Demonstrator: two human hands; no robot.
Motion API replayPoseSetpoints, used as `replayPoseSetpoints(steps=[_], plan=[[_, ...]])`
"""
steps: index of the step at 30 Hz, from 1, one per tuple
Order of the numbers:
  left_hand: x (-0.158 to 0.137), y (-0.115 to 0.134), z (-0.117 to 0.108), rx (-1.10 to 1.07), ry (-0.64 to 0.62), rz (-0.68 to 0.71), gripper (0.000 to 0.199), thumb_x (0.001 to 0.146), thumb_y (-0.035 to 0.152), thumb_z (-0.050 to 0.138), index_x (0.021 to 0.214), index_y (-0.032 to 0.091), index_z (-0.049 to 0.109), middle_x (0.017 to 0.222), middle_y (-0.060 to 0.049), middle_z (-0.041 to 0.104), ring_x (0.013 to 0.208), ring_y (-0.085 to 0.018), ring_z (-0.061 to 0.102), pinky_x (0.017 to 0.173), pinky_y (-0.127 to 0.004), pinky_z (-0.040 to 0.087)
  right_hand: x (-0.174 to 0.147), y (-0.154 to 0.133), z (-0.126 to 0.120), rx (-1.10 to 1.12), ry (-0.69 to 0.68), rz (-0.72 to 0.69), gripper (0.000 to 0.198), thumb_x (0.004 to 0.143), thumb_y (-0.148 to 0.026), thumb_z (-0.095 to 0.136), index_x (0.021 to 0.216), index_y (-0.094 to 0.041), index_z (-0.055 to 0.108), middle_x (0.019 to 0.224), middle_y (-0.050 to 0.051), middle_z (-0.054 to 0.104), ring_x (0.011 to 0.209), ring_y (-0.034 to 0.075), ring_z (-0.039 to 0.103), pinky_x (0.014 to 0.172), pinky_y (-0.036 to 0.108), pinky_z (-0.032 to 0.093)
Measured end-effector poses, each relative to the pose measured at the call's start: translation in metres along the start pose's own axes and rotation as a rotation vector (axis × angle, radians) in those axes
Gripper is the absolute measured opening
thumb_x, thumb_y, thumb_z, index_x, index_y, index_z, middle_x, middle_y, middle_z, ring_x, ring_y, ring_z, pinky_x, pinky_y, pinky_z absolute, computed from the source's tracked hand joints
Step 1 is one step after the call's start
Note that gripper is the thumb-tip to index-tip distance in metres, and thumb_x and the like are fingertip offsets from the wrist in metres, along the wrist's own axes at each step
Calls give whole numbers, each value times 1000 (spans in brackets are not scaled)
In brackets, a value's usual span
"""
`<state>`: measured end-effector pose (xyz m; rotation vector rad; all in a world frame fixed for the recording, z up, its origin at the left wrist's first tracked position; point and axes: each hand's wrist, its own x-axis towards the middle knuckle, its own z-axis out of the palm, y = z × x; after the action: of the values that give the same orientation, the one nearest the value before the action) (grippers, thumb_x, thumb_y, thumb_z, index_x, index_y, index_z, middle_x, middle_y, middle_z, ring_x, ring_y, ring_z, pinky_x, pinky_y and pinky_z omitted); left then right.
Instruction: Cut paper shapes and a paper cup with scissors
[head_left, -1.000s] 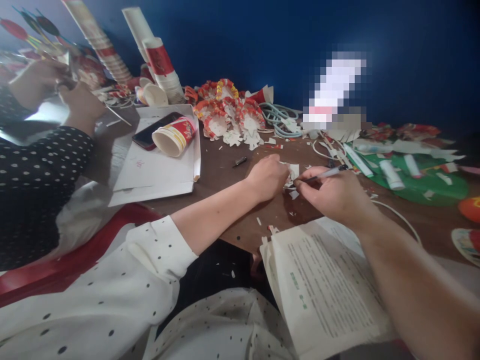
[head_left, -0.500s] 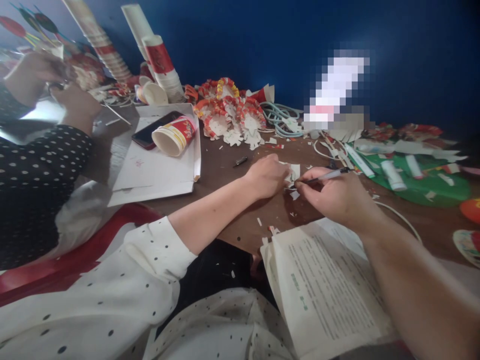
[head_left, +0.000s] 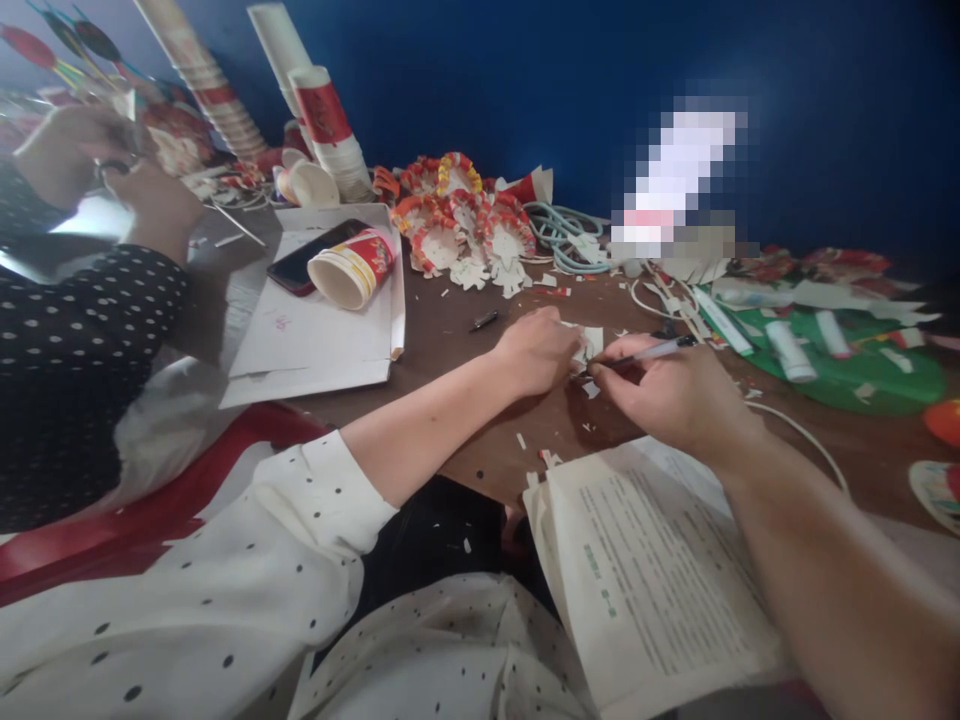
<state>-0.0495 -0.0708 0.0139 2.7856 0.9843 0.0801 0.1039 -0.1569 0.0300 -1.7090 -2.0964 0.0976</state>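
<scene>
My right hand [head_left: 667, 385] grips a pen [head_left: 651, 352] with a clear barrel, its tip down at a small white paper piece [head_left: 592, 343] with dark lines on it. From the left, my left hand [head_left: 541, 350] holds this piece against the brown table, fingers curled in and partly hidden. Small paper scraps lie just below the pen tip. A black pen cap [head_left: 484, 321] rests on the table, up and left of my left hand. Near my right forearm lies an open printed booklet [head_left: 660, 560] at the table's front edge.
A paper cup [head_left: 346, 272] lies on its side over a phone [head_left: 296, 268] and a white folder [head_left: 315, 350]. Cut red-and-white paper cups [head_left: 469, 225] are heaped behind. Glue sticks [head_left: 789, 350] lie on a green disc [head_left: 885, 385]. At left, a co-worker's hands [head_left: 154, 195] hold scissors.
The view has shifted very slightly. My hands, the pen and the paper piece stay nearly in place. At left, the co-worker's scissors now show a raised blade.
</scene>
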Motion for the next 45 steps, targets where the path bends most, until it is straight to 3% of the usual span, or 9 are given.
replayPoseSetpoints(steps=[7, 23, 29, 34, 45], plan=[[-3, 2, -2, -2, -5, -3, 38, 90, 33, 52, 121, 16, 63, 108, -15, 63, 107, -27, 58, 89, -37, 46, -1, 5, -2, 2, 65, 49, 10, 78, -26, 62, 79, -22, 72, 68, 2, 72, 60, 19, 66, 57, 29, 45], [-2, 5, -5, 4, -30, -29, 36, 91, 32, 50, 120, 15, 64, 105, -14, 63, 108, -27, 58, 90, -36, 45, 0, -3, 1, 19, 18, 39, 13, 80, -28, 61, 75, -22, 71, 69, 3, 72, 62, 20, 67, 58, 29, 45], [-1, 4, -3, 3, -13, -18, 36, 91, 34, 51, 118, 14, 65, 105, -15, 62, 109, -28, 57, 90, -37, 45, -1, 0, 3, 28, 90, 51, 13, 79, -27, 61, 81, -22, 73, 70, 4, 72, 62, 21, 66, 58, 30, 46], [-1, 3, -2, -13, -9, -27, 34, 90, 33, 52, 116, 14, 64, 105, -15, 63, 107, -27, 58, 90, -37, 45, 0, -2, 4, 38, 27, 53, 14, 81, -29, 61, 75, -22, 71, 68, 4, 72, 61, 20, 66, 57, 29, 44], [-2, 3, -2, -12, 4, -12, 36, 90, 35, 53, 117, 14, 64, 104, -16, 63, 107, -29, 58, 90, -38, 44, 0, 0, 3, 24, 42, 50, 11, 79, -28, 62, 76, -22, 72, 69, 4, 72, 63, 21, 67, 60, 30, 46]])
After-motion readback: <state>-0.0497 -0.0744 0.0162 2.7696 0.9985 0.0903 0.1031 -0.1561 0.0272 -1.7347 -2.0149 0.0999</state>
